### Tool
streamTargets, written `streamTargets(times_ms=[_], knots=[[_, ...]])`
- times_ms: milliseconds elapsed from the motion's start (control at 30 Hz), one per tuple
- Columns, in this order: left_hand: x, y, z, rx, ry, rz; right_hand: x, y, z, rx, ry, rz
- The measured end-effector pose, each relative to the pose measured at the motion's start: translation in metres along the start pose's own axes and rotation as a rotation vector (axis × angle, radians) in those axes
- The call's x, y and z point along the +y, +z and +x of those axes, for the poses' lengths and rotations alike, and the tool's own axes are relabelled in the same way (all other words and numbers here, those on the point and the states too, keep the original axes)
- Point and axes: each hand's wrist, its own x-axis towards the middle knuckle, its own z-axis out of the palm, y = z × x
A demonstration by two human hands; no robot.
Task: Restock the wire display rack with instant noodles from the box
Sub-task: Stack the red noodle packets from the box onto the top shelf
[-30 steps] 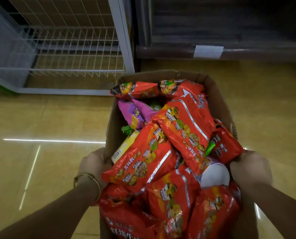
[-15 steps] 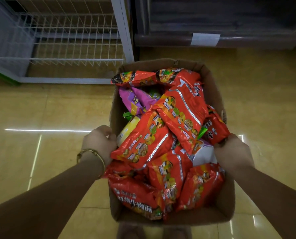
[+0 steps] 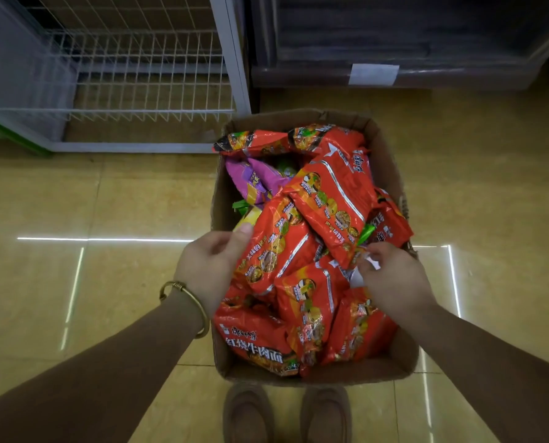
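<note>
An open cardboard box [image 3: 386,164] stands on the floor in front of my feet, heaped with red instant noodle packs. My left hand [image 3: 209,270], loosely curled, hovers at the box's left edge with its thumb against a long red pack [image 3: 276,244]. At the right side my right hand [image 3: 394,282] has its bent fingertips at a white lid [image 3: 356,278] and at the end of the topmost red pack [image 3: 334,199]; no grip shows. The white wire display rack [image 3: 139,68] stands at the upper left, its lowest shelves bare.
A purple pack [image 3: 254,177] and yellow and green packs lie under the red ones at the box's left. A dark shelf unit [image 3: 394,43] with a white label stands behind the box. My shoes [image 3: 247,414] touch the box's near side. Glossy tile floor surrounds it.
The box has come down onto the floor. Both hands have let go of its sides and moved inward over the noodle packs.
</note>
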Motion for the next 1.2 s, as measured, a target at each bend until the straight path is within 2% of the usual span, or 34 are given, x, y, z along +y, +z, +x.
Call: streamTargets(times_ms=[133,233,300,400,533,633,733,800,933,1000,1100,1200], knots=[[0.002,0.000,-0.004,-0.089,-0.098,0.133,-0.019,0.001,-0.007,-0.031,-0.056,0.012],[-0.001,0.002,-0.003,-0.024,-0.080,0.197,-0.027,0.004,-0.007,-0.059,-0.111,-0.019],[-0.003,0.001,-0.001,0.040,-0.063,0.059,-0.033,0.006,-0.004,-0.055,-0.127,-0.062],[0.001,-0.002,0.001,0.090,-0.109,-0.312,-0.042,0.007,0.005,0.008,-0.152,-0.155],[0.003,-0.002,0.000,0.011,-0.163,-0.570,-0.051,0.010,0.022,-0.001,-0.147,-0.186],[-0.005,0.000,-0.001,-0.061,-0.162,-0.474,-0.049,0.013,0.029,-0.013,-0.152,-0.196],[-0.012,0.005,0.002,-0.025,-0.176,-0.294,-0.041,0.018,0.029,-0.024,-0.171,-0.186],[-0.011,0.008,0.003,0.009,-0.187,-0.327,-0.037,0.021,0.023,-0.022,-0.209,-0.173],[0.001,0.002,0.001,0.044,-0.110,-0.431,-0.044,0.021,0.000,0.107,-0.424,-0.041],[0.009,0.000,-0.002,0.069,-0.050,-0.417,-0.057,0.022,-0.017,0.004,-0.486,0.088],[0.024,0.000,-0.010,0.044,-0.003,-0.388,-0.080,0.028,-0.041,-0.277,-0.540,0.197],[0.038,0.000,-0.017,-0.161,-0.057,-0.387,-0.085,0.026,-0.047,-0.382,-0.495,0.252]])
